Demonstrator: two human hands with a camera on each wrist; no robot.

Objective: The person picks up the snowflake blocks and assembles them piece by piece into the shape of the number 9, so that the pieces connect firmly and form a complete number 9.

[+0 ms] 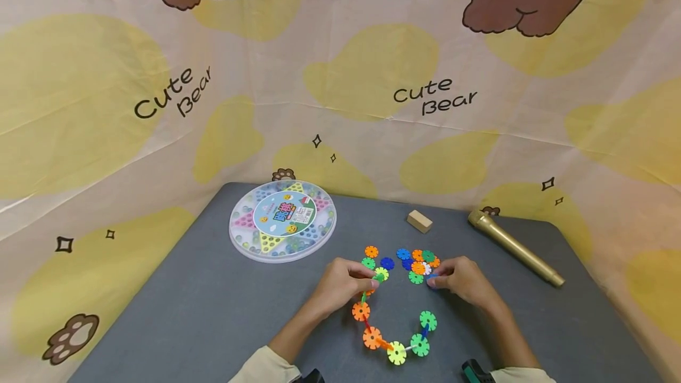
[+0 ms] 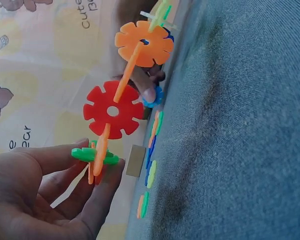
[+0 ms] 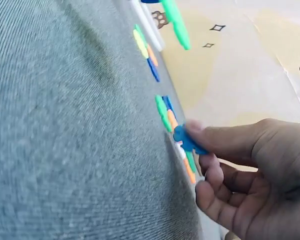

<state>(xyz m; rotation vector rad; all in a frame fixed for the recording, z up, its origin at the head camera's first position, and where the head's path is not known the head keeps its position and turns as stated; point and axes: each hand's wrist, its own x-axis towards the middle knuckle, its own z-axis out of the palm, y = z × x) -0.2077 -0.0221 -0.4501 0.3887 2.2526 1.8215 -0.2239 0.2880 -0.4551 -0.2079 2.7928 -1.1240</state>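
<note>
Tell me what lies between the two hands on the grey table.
Head view: loose plastic snowflake discs lie between the left hand and right hand.

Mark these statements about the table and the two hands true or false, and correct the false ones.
1. The left hand holds one end of the chain of snowflake discs. True.
2. The right hand pinches a red disc. False: it pinches a blue disc.
3. The gold microphone lies right of the wooden block. True.
4. The round marble game box sits at the table's near right corner. False: it is at the far left.
5. Loose discs lie between the hands. True.
</note>
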